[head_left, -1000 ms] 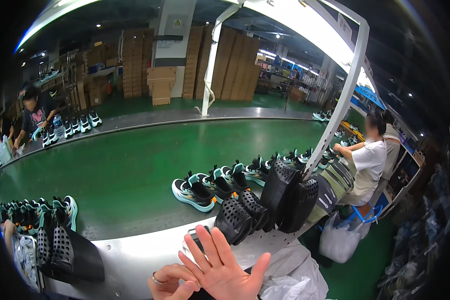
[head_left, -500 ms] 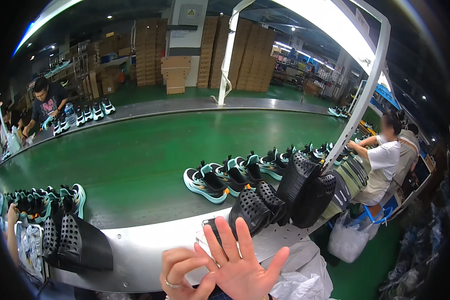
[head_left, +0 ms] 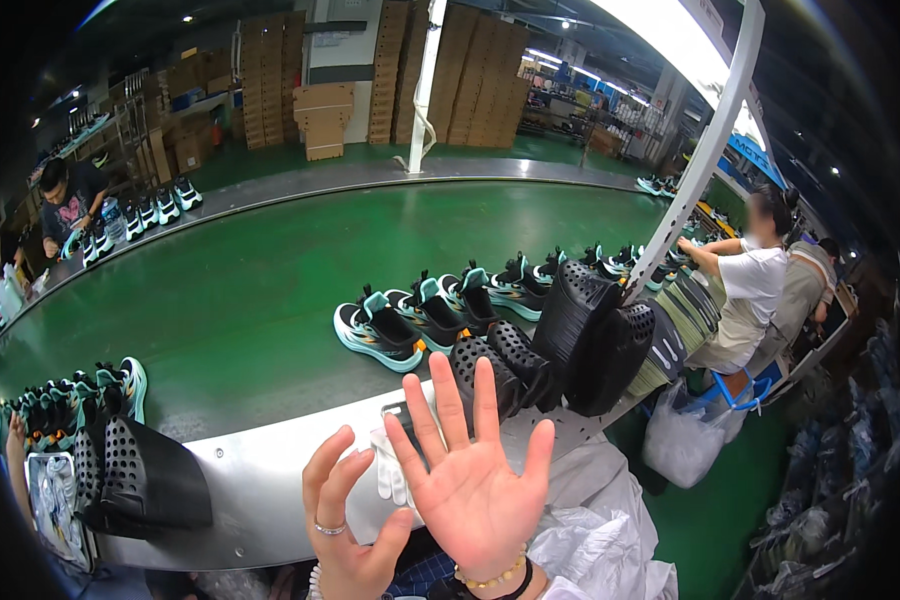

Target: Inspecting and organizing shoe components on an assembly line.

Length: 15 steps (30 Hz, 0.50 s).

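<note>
hands are hovering bare above the near edge of the silver bench (head_left: 265, 480). the right hand (head_left: 485, 490) is turning its palm to the wearer, fingers spreading wide and grasping nothing; the left hand (head_left: 355, 535) is hovering beside it, fingers loosely bending, thumb standing apart, also holding nothing. a white glove (head_left: 387, 472) is lying on the bench just behind the hands — partly hidden, so i cannot tell whether a fingertip is touching it — and a dark phone-like slab (head_left: 395, 409) is lying beside it.

the step in hand seems to be an empty-handed gesture; gripping the glove would be calling for a palm turned down and a short forward reach.

black perforated shells (head_left: 483, 372) are crowding the right, with sneakers (head_left: 378, 328) lining up behind them on the green belt (head_left: 220, 300). rumpled pale sheeting (head_left: 605, 490) is spreading at the near right. leftward, the metal is offering more room, reaching to another perforated pair (head_left: 155, 475).
</note>
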Motion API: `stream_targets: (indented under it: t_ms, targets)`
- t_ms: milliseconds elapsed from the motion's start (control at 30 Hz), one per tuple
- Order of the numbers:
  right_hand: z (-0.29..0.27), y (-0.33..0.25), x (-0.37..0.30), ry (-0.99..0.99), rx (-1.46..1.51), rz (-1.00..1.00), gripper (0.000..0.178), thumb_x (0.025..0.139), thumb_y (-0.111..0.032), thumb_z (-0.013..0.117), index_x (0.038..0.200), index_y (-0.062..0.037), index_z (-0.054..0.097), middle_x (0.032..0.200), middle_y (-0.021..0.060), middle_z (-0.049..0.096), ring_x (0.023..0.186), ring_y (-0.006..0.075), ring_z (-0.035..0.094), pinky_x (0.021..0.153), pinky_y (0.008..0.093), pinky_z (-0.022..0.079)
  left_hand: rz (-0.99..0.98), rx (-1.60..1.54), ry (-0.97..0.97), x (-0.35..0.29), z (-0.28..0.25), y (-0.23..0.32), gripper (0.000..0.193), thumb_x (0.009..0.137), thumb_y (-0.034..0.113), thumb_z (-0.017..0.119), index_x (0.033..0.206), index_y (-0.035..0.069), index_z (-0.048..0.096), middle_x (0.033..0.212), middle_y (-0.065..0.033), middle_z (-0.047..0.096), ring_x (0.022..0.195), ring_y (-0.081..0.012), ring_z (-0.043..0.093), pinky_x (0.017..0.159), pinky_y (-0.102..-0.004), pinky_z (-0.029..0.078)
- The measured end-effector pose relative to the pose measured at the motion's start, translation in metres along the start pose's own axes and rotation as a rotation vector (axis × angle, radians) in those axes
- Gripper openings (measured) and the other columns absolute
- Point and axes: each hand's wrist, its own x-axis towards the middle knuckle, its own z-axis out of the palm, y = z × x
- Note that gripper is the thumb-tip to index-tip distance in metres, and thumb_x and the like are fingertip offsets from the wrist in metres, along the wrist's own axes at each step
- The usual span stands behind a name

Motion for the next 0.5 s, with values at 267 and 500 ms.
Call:
stream_targets:
  t_ms: [267,500]
  targets:
    - [-0.026,-0.011,-0.035,-0.134,-0.975,-0.301,0.048,0.097,-0.036,0.030,0.134,-0.0050,0.029,0.040,-0.0044,0.026,0.036,0.0105,0.024,0.055,0.0344,0.041,-0.104,-0.452,0.045,-0.001,-0.006,-0.012,0.054,0.098,0.028,0.031,0.065,-0.004,0.060,0.079,-0.0201,0.063,0.077,-0.0280,0.062,0.072,-0.0331,0.049]
    - [-0.062,-0.078,-0.053,0.072,-1.963,-0.384,0.030,0.081,-0.001,0.051,0.110,-0.0019,0.056,0.055,-0.0026,0.044,0.046,0.0040,0.035,0.041,0.0233,0.026,-0.236,-0.179,-0.217,0.034,0.005,-0.068,0.017,0.086,0.009,0.051,0.088,-0.003,0.063,0.085,-0.0116,0.063,0.072,-0.0158,0.063,0.061,-0.0260,0.050]
